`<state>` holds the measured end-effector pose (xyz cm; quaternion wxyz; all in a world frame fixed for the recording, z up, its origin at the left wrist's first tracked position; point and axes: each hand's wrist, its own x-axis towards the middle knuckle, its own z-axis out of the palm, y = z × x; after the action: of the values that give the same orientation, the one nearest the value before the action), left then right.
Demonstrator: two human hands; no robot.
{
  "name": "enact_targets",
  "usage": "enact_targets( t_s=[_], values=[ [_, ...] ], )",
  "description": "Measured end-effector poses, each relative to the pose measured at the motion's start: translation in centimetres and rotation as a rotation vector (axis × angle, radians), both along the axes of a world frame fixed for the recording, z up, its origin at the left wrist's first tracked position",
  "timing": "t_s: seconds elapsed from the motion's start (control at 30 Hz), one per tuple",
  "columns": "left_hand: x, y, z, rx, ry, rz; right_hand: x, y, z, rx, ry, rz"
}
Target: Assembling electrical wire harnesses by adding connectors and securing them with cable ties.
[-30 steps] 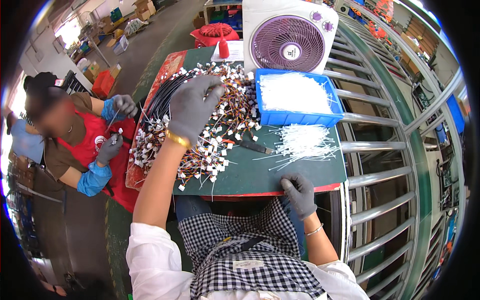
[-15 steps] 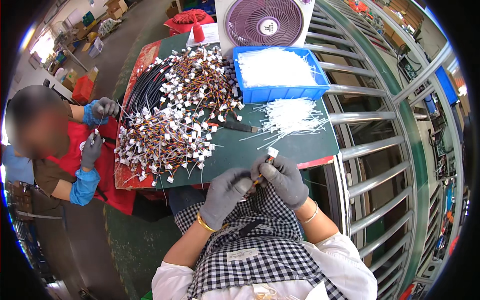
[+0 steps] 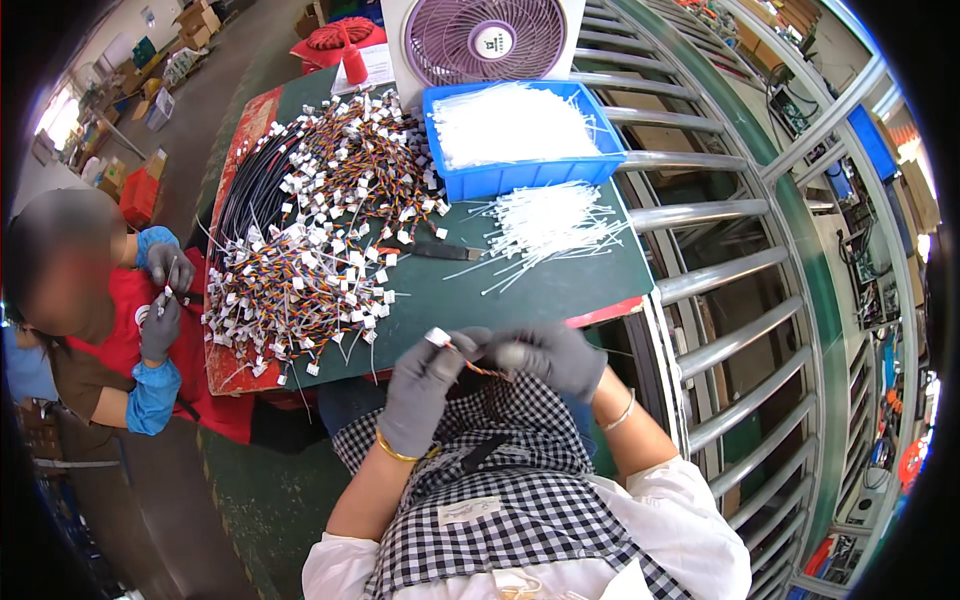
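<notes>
My gloved left hand [image 3: 423, 385] is closed on a short wire harness [image 3: 482, 371] of twisted coloured wires, pinching it just below its white connector [image 3: 437, 337]. Toward my gloved right hand [image 3: 552, 362] the wires run, and that hand looks closed around their other end, though motion smears its fingers. A thin pale strand sticks out to the right of it. Both hands are above my lap at the table's near edge. On the green table [image 3: 440, 300] lies a big heap of similar harnesses [image 3: 300, 290], with more of them behind [image 3: 375, 160].
White cable ties fill a blue bin [image 3: 530, 180], and a loose pile of ties [image 3: 550, 225] lies before it. A dark-bladed tool [image 3: 440, 250] rests mid-table. Behind stand a fan [image 3: 490, 40] and a red bottle [image 3: 354, 65]. A roller conveyor [image 3: 725, 280] runs right. A gloved co-worker [image 3: 165, 300] works at left.
The connector end has passed from my right hand to my left, and my right hand has shifted along the wires. The whole view has swung slightly right. The co-worker's hands have come closer together.
</notes>
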<state>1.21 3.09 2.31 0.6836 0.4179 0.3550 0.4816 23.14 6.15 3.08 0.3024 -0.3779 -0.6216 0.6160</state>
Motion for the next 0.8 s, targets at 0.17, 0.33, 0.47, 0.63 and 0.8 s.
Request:
enact_targets(
  t_s=[0.17, 0.33, 0.47, 0.63, 0.8],
  values=[
    [-0.8, -0.2, 1.3, -0.143, 0.032, 0.084, 2.1, 7.1, -1.0, 0.774, -0.744, -0.536],
    [-1.1, -1.6, 0.8, -0.167, 0.089, 0.045, 1.4, 10.7, -1.5, 0.948, -0.815, -0.445],
    [-1.3, -1.5, 0.8, -0.186, 0.117, 0.014, 1.1, 11.9, -1.7, 0.987, -0.929, -0.317],
    [-1.4, -1.4, 1.1, -0.257, 0.085, 0.041, 1.9, 11.8, 0.2, 1.079, -0.715, -0.391],
    [-1.7, -1.5, 0.2, -0.278, -0.048, 0.047, 2.3, 10.1, 4.6, 1.105, -0.487, -0.633]
  ],
)
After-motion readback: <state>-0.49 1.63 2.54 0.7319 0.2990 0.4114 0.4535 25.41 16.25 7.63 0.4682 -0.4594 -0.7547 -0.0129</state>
